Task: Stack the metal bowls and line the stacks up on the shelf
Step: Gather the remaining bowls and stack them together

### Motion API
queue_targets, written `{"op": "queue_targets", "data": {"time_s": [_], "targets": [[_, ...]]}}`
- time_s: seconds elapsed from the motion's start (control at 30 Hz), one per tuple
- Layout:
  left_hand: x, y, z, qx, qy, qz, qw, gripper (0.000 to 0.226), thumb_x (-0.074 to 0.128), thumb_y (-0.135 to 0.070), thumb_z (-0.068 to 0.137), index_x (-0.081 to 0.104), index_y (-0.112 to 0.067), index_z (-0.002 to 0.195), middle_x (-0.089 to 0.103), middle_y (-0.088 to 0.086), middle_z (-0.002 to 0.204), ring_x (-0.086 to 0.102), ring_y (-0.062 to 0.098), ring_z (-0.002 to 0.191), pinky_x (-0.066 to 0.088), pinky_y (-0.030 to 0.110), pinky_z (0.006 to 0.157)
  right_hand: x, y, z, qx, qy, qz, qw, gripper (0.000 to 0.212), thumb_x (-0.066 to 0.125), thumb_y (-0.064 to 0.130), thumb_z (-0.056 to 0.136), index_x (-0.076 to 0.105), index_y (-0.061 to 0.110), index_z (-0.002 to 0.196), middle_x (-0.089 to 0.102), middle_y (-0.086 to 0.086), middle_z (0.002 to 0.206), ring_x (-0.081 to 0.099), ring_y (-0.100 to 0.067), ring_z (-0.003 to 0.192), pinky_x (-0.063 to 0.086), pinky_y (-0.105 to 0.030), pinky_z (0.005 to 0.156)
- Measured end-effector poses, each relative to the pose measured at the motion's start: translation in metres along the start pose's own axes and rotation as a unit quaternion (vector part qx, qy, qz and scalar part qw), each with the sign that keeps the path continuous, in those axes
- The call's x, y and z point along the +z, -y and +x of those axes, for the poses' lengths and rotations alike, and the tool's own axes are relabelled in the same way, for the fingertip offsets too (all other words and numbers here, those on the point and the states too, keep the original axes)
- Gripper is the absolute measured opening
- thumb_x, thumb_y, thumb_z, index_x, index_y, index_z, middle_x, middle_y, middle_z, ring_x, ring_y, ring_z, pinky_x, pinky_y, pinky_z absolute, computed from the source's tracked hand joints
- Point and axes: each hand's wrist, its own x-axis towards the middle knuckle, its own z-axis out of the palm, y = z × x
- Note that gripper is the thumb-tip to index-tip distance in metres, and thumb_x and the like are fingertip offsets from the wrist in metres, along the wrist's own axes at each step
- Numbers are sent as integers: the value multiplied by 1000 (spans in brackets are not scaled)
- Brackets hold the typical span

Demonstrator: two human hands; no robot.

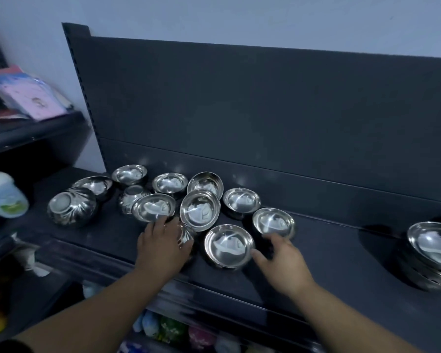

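Several shiny metal bowls lie loose on the dark shelf (336,253). Most stand upright, one (71,206) at the left is overturned, and another (200,208) leans tilted in the middle. My left hand (162,244) lies palm down over a fluted bowl (187,235) that peeks out by its thumb, and its fingertips touch a bowl (153,207) behind. My right hand (283,259) is spread open between two bowls. Its thumb touches the rim of the nearest bowl (228,244) and its fingers are at another bowl (274,222). A stack of bowls (433,253) stands at the far right.
The shelf's dark back panel (265,110) rises behind the bowls. A neighbouring shelf at the left holds pink packets (28,98) and small blue-and-white shoes (4,194). Colourful soft items (171,329) sit on the shelf below the front edge.
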Motion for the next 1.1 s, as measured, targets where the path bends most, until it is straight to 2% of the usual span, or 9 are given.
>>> {"op": "queue_targets", "data": {"time_s": [0.17, 0.33, 0.43, 0.53, 0.7, 0.8, 0.9, 1.03, 1.1], "targets": [[6, 17, 4, -50, 74, -102, 991, 95, 67, -55, 78, 18, -22, 151, 13, 6, 159, 20, 32, 142, 26, 41, 115, 14, 10, 5, 42, 42, 49, 997, 57, 63, 46, 87, 47, 20, 135, 64, -2, 124, 60, -18, 114, 46, -25, 96], [18, 26, 6, -72, 85, -154, 982, 109, 80, -48, 67, 12, -33, 151, 7, 7, 159, 19, 32, 144, 29, 43, 114, 18, 16, 12, 55, 88, 70, 992, 54, 64, 35, 89, 45, 20, 138, 63, 1, 125, 57, -16, 111, 37, -17, 85], [21, 25, 9, -74, 84, -160, 981, 111, 82, -45, 67, 11, -32, 151, 14, 8, 157, 24, 30, 141, 32, 41, 113, 18, 15, 18, 59, 96, 88, 990, 53, 65, 29, 88, 47, 22, 137, 64, 2, 121, 52, -10, 97, 36, -16, 82], [25, 23, 7, -75, 72, -150, 983, 109, 82, -45, 65, 17, -26, 151, 22, 8, 153, 32, 29, 136, 34, 37, 111, 17, 13, 20, 63, 100, 95, 988, 55, 66, 27, 86, 47, 22, 137, 64, 3, 118, 52, -10, 98, 36, -16, 83], [27, 20, 5, -73, 77, -144, 984, 108, 81, -46, 66, 18, -24, 151, 20, 7, 153, 31, 28, 137, 33, 37, 112, 11, 5, 19, 77, 97, 84, 989, 61, 63, 23, 86, 41, 21, 143, 63, -3, 119, 57, -15, 99, 37, -17, 80], [27, 17, 6, -76, 88, -143, 983, 109, 82, -47, 64, 18, -25, 150, 16, 8, 155, 28, 29, 139, 31, 37, 113, 7, 1, 19, 75, 95, 78, 990, 61, 63, 22, 86, 41, 21, 143, 60, 0, 105, 53, -12, 84, 37, -17, 74], [27, 14, 8, -70, 79, -161, 981, 110, 85, -42, 62, 20, -21, 148, 22, 8, 152, 32, 27, 136, 32, 36, 112, 6, 0, 20, 64, 90, 73, 991, 60, 63, 25, 87, 41, 21, 142, 58, 3, 98, 53, -11, 82, 38, -17, 73], [23, 10, 2, -64, 58, -167, 982, 106, 86, -40, 62, 24, -20, 146, 30, 7, 146, 39, 25, 130, 36, 32, 107, 3, 4, 21, 31, 70, 64, 995, 54, 64, 25, 87, 47, 22, 138, 65, 2, 112, 54, -10, 85, 39, -16, 75], [15, 9, -3, -66, 44, -181, 980, 105, 86, -41, 61, 26, -22, 144, 31, 5, 145, 40, 23, 129, 37, 33, 106, 0, 8, 20, -2, 53, 46, 998, 46, 63, 25, 86, 54, 23, 131, 67, 4, 111, 56, -9, 83, 42, -17, 75]]}}
